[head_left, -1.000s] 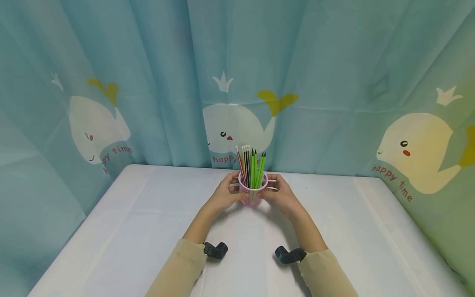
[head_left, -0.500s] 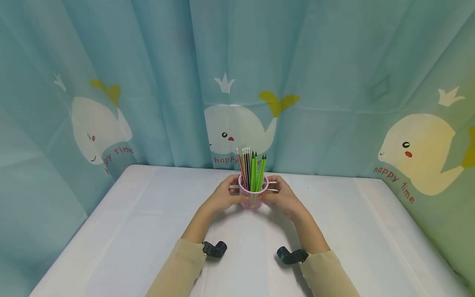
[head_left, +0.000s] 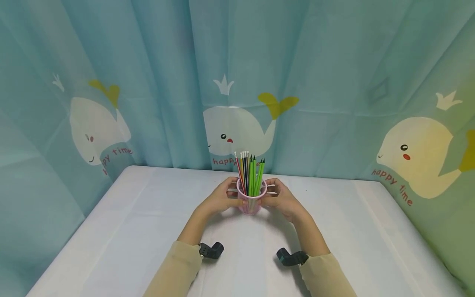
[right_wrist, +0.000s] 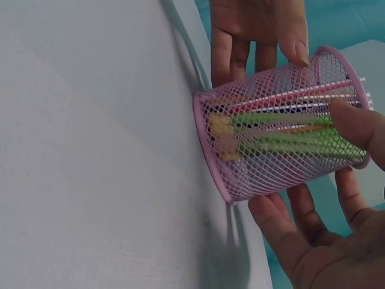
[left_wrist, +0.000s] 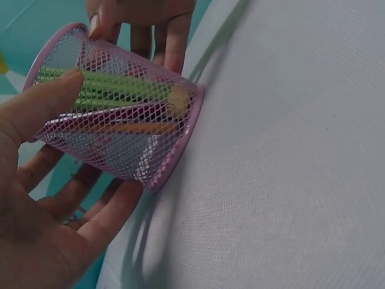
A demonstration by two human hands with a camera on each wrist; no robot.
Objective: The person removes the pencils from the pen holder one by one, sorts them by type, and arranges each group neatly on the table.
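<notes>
A pink mesh cup (head_left: 251, 201) stands upright on the white desk (head_left: 148, 231), near the middle of the far edge, with both hands cupped around it. The left hand (head_left: 219, 199) wraps its fingers (left_wrist: 72, 198) round the far side of the mesh while the thumb presses near the rim; the right hand (head_left: 283, 199) mirrors it from the other side, fingers (right_wrist: 301, 223) curled along the wall and thumb laid against the mesh near the rim. The cup's base sits flat on the desk (the wrist views show the bottom ring touching the cloth), so it looks held in place rather than lifted.

Inside stand several green pencils (head_left: 256, 177) and a cluster of thinner pens (head_left: 243, 169) in red, orange, black and white, their tips pointing up above the rim; everything in view is already in the cup, and no loose pen lies on the desk.

Judging by this, the work with the cup seems close to its end or just at its start: the contents are gathered and upright, the holder is gripped from two sides, and what remains is only a matter of where the cup ends up. Behind the desk hangs a teal curtain (head_left: 334, 82) printed with whales.
</notes>
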